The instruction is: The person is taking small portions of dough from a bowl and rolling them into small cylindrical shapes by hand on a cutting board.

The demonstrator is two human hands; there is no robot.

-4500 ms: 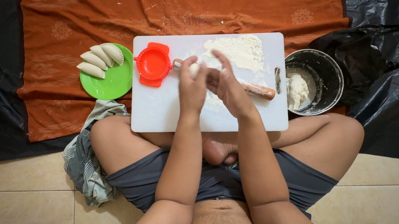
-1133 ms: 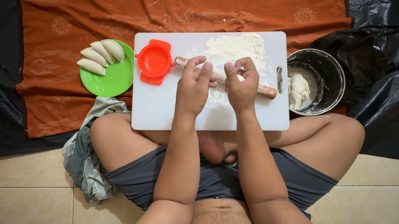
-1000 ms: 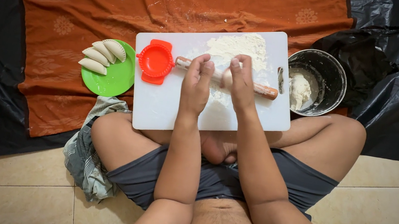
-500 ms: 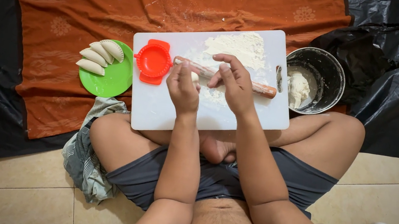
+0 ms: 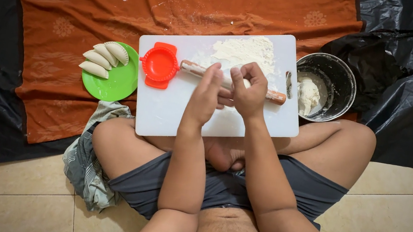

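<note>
Head view: left hand (image 5: 203,96) and right hand (image 5: 249,87), fingers curled, meet above a wooden rolling pin (image 5: 277,96) on the white cutting board (image 5: 162,114); what they pinch is hidden. Step judged: shaping dough between rollings. Next needs flat palms on the pin.

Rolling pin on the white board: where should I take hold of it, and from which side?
Judging by its pose, grip the rolling pin at its bare right handle, coming from above on the bowl side. It lies crosswise; the left hand and right hand cover its middle, and the red mould crowds its left end.
</note>
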